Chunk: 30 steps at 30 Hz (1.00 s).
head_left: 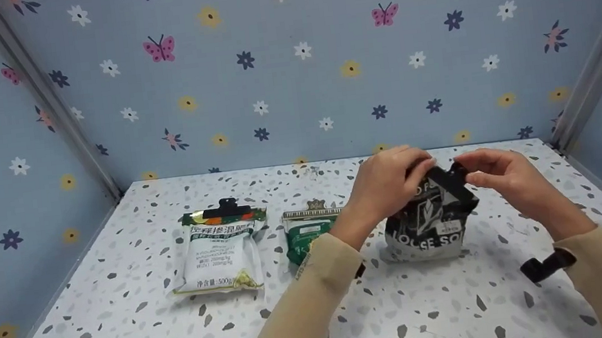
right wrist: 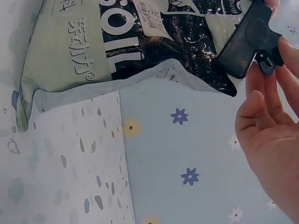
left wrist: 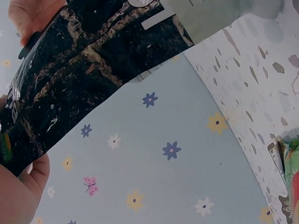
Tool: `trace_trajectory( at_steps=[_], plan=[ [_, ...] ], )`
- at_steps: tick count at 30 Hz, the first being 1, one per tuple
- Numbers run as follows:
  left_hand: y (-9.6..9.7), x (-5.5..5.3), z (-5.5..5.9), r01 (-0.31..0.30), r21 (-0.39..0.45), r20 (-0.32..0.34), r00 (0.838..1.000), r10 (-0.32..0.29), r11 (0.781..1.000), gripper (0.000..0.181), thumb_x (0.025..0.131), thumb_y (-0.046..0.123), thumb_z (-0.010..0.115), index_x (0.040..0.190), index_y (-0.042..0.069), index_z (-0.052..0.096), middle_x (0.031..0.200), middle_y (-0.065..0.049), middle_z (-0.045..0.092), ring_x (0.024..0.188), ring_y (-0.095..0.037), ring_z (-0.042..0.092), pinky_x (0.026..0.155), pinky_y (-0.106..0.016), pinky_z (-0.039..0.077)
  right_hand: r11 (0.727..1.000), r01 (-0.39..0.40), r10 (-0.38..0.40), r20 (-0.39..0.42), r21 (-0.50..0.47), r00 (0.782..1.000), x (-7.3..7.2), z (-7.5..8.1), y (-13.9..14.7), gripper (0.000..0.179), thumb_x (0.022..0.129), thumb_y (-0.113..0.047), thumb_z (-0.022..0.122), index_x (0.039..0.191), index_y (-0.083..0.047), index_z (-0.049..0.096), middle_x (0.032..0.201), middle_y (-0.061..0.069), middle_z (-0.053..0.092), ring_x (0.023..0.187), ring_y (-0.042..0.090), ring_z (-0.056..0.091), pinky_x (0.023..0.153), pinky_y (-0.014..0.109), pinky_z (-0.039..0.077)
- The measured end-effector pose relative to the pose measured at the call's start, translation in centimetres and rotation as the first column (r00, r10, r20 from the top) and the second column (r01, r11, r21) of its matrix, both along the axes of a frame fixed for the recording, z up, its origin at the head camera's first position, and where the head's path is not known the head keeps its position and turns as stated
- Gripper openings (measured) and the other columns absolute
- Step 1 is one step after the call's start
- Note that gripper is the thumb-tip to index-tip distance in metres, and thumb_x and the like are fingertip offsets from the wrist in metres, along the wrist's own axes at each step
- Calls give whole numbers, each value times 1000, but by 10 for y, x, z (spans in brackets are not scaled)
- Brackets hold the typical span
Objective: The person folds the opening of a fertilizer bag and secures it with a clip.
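Note:
A black and pale bag of soil (head_left: pixel 427 234) stands on the speckled table, its top tilted. My left hand (head_left: pixel 390 184) grips the top left of this bag, fingers bent over the edge. At the top right corner sits a black bag clip (head_left: pixel 454 184), lying across the bag's mouth. My right hand (head_left: pixel 505 174) pinches the clip's handles between thumb and fingers. The right wrist view shows the clip (right wrist: pixel 250 42) over the bag's edge, with the right hand (right wrist: pixel 275 121) at its handles. In the left wrist view the bag (left wrist: pixel 103 60) hides part of the left hand (left wrist: pixel 23 191).
Left on the table, a white bag (head_left: pixel 217 255) wears a black clip (head_left: pixel 226 208). A green bag (head_left: pixel 306 239) with a decorated clip (head_left: pixel 311 212) lies between, partly behind my left forearm. A black strap (head_left: pixel 547 265) hangs at my right wrist. Patterned walls (head_left: pixel 289 68) enclose the table.

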<state>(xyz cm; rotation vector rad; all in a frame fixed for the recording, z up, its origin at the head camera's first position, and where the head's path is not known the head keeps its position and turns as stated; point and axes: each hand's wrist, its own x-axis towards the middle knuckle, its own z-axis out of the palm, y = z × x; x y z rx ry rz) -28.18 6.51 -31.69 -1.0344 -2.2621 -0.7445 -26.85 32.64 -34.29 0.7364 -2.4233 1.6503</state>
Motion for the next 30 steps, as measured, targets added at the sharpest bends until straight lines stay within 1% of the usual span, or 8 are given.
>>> trace_trajectory(
  at_steps=[3,9,14,17,20,24,26,30],
  plan=[
    [-2,1,1,-2,-6,3,1000,2,1000,24,103,36,57,110,21,74,103,10,71,90,-4,64,79,-21,49,999,-14,13,39,31,999,0,-5,4,37,97,-4,63,132,5,58,118,0,66,105,15,64,84,25,52],
    [-10,0,1,-11,18,24,1000,11,1000,23,100,37,62,107,19,75,101,8,71,90,-7,64,78,-23,49,988,-38,15,151,150,988,1,-16,12,35,94,-9,70,124,8,61,114,7,65,100,17,68,83,29,54],
    [-22,-2,-2,-16,64,105,994,9,998,33,97,44,63,115,18,72,107,5,70,89,-8,63,76,-25,50,976,7,-47,178,220,983,1,-19,13,37,92,-10,73,121,11,61,110,7,65,95,10,67,82,27,54],
    [-30,-4,-8,-16,102,183,983,-3,995,43,95,50,63,123,18,67,103,4,69,80,-9,60,71,-28,48,971,19,-64,183,237,981,0,-18,11,35,92,-13,74,117,9,63,109,9,66,94,10,66,81,26,53],
    [-36,-5,-16,-19,141,301,953,-25,990,52,93,54,62,131,18,61,86,4,65,66,-10,55,63,-29,45,967,34,-83,186,252,979,-1,-19,10,32,91,-16,74,111,6,63,110,10,63,93,11,63,80,26,52],
    [-43,-4,-28,-42,181,461,886,-47,983,63,91,57,64,139,17,55,77,5,61,62,-10,56,60,-28,47,966,49,-100,192,253,976,-1,-21,9,27,92,-18,74,104,3,63,108,9,64,92,13,62,79,27,52],
    [-45,-3,-34,-66,186,514,857,-40,980,60,89,60,64,129,15,59,81,6,62,67,-9,59,61,-28,49,968,49,-99,194,244,976,-2,-22,8,26,92,-18,74,103,3,63,104,7,65,90,14,63,79,27,52],
    [-48,-2,-44,-110,159,580,814,-3,981,48,86,64,65,96,17,65,81,5,65,69,-10,60,63,-28,50,975,51,-94,194,216,977,-1,-24,5,28,91,-18,75,103,4,63,94,4,66,86,16,64,78,28,52]
  ],
)
